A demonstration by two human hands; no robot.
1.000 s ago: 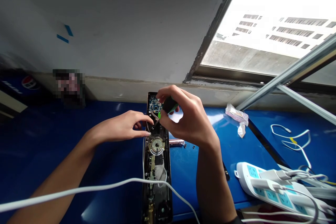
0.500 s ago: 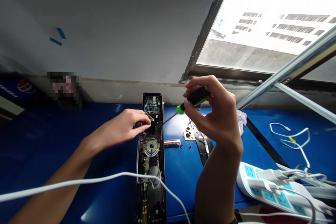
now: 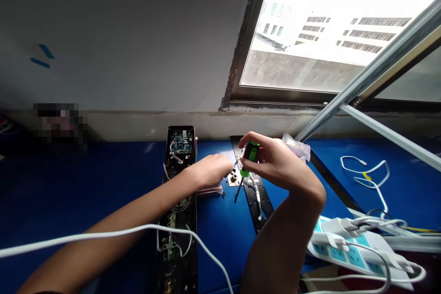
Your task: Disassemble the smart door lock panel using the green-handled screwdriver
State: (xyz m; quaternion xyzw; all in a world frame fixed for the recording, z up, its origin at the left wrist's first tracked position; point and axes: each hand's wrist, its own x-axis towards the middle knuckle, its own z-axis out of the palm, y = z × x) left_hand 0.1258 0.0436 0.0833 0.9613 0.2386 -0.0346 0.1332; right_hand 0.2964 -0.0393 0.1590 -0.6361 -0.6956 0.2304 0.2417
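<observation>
My right hand [image 3: 267, 158] is wrapped round the black and green handle of a screwdriver [image 3: 250, 156], its shaft slanting down towards the blue table. My left hand [image 3: 215, 170] reaches across the open black housing [image 3: 195, 239], fingers closed together beside a small pale metal plate [image 3: 235, 179]; what they hold, if anything, is hidden. Inside the housing's far end sits a blue circuit board [image 3: 182, 144] with thin wires. Several tiny dark screws [image 3: 223, 195] lie near the screwdriver tip. A reddish wrapped bar [image 3: 209, 191] lies partly under my left hand.
A long black plate [image 3: 260, 200] with a white cable lies to the right. A white cable [image 3: 148, 227] crosses in front of my left forearm. On the right are a power strip [image 3: 347, 257], a coiled white cable [image 3: 375, 186] and a metal strut [image 3: 375, 69].
My left hand has moved right, from inside the housing to beside the small metal plate. My right hand has lowered the screwdriver, turning it steeper and away from the housing. The view has shifted right.
</observation>
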